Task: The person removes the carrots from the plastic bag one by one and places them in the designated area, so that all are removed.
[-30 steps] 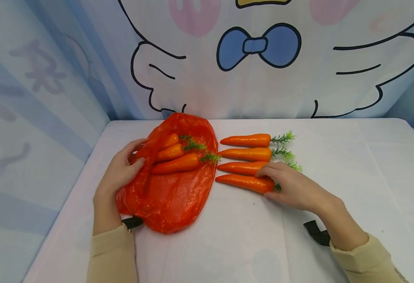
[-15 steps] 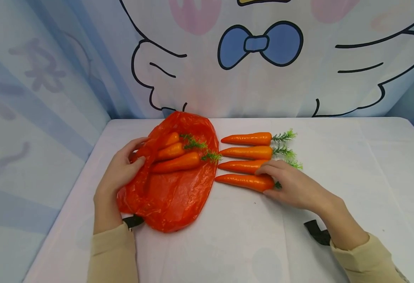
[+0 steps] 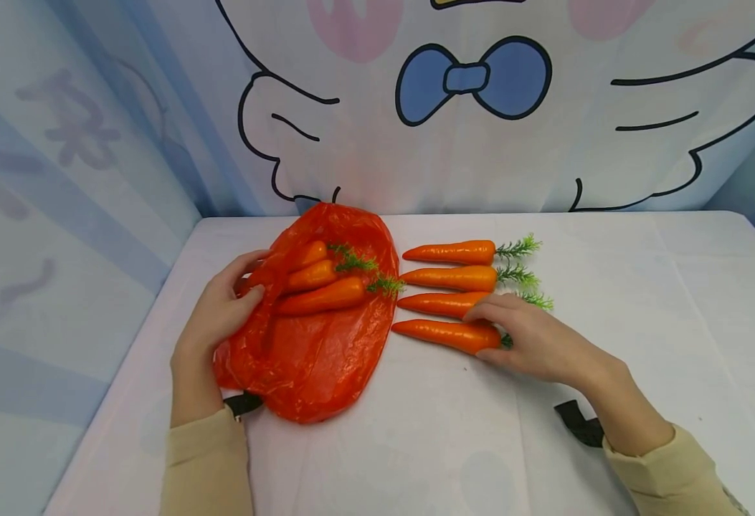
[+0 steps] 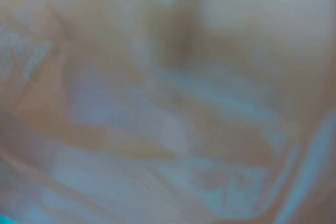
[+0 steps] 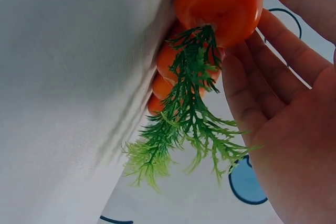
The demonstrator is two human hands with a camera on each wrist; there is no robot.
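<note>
My left hand holds the left edge of a red plastic bag, thumb on the outside near its mouth and the fingers partly hidden behind the film. Three orange carrots with green tops lie in the bag's opening. To the right, my right hand pinches the thick end of the nearest loose carrot between thumb and fingers. In the right wrist view that carrot's blunt end and leafy greens show beside the palm. Only blurred, pale film-like folds fill the left wrist view.
Beyond the held carrot lie three more carrots in a stack of rows, tips pointing at the bag. A white cloth covers the table. Behind stands a printed curtain, with another curtain along the left side.
</note>
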